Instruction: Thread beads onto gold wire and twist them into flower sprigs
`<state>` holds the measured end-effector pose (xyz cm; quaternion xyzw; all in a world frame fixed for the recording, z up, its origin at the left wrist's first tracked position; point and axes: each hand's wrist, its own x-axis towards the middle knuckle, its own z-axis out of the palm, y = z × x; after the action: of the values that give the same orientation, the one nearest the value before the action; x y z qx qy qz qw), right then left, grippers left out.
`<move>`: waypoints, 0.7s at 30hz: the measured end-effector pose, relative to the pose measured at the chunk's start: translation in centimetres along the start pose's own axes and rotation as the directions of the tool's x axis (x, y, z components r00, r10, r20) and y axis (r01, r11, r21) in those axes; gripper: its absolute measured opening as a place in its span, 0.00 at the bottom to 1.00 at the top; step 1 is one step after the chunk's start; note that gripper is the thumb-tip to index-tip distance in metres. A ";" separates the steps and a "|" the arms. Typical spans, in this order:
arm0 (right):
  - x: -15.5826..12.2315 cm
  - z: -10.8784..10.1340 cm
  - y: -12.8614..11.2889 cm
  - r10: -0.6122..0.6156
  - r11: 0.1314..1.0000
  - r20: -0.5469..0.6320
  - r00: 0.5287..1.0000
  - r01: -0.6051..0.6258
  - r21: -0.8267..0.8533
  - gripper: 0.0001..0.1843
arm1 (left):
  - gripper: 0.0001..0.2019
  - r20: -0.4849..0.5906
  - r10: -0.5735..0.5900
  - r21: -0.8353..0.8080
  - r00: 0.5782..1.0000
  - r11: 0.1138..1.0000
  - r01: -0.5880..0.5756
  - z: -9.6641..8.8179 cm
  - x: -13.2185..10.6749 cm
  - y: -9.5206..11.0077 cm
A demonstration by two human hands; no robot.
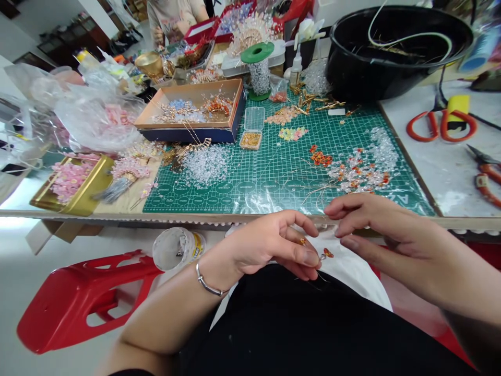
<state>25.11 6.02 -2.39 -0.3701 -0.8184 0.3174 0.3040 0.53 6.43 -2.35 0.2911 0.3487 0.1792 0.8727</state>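
My left hand point(282, 245), a silver bangle on its wrist, is closed in a pinch in front of the table edge. Between its thumb and fingers is a small beaded piece point(327, 253) with orange petals and a clear bead, thin wire trailing below it. Just to the right hovers my right hand point(383, 227), its fingers curved and apart; I see nothing held in it. Beyond it, clear and orange beaded pieces point(354, 175) and a cluster of orange flowers point(321, 157) lie on the green cutting mat point(270, 167), with fine wires near them.
Clear beads point(205, 164) are heaped by a shallow box point(191, 130) of hair ornaments. A wire spool point(258, 68) and a black basin point(391, 62) stand behind. Red-handled scissors point(442, 125) and pliers point(489, 177) lie right. A red stool point(58, 303) stands lower left; another person point(176, 21) sits opposite.
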 end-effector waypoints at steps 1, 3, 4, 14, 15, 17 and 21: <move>0.0 0.1 -0.2 -0.010 1.000 -0.014 1.000 0.010 -0.028 0.04 | 0.22 -0.002 0.006 -0.007 1.000 1.000 -0.006 0.0 0.0 0.0; 0.1 0.2 -0.7 -0.071 0.994 -0.025 0.997 0.068 -0.089 0.07 | 0.22 -0.007 0.017 -0.019 1.000 1.000 -0.017 0.1 0.0 0.0; 0.2 0.2 -1.0 -0.105 0.984 -0.033 0.994 0.099 -0.148 0.08 | 0.22 -0.019 0.030 -0.026 0.999 0.999 -0.030 0.1 0.0 0.0; 0.7 2.5 -4.0 -0.417 0.741 -0.059 0.907 0.302 -0.600 0.06 | 0.21 -0.280 0.314 -0.137 0.907 0.922 -0.362 2.2 0.1 0.2; 0.9 2.9 -3.9 -0.406 0.742 -0.062 0.912 0.289 -0.605 0.05 | 0.21 -0.288 0.332 -0.135 0.898 0.915 -0.381 2.3 0.0 0.2; 1.3 3.3 -3.7 -0.392 0.759 -0.084 0.916 0.271 -0.593 0.05 | 0.20 -0.297 0.363 -0.128 0.883 0.901 -0.414 2.5 0.0 0.1; 1.7 3.6 -3.7 -0.400 0.777 -0.121 0.908 0.266 -0.571 0.04 | 0.19 -0.346 0.399 -0.103 0.849 0.883 -0.457 2.8 -0.2 -0.1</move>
<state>19.99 4.42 -1.44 -0.3238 -0.8848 -0.0326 0.3335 2.41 5.15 -0.67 0.2484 0.3914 0.4449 0.7663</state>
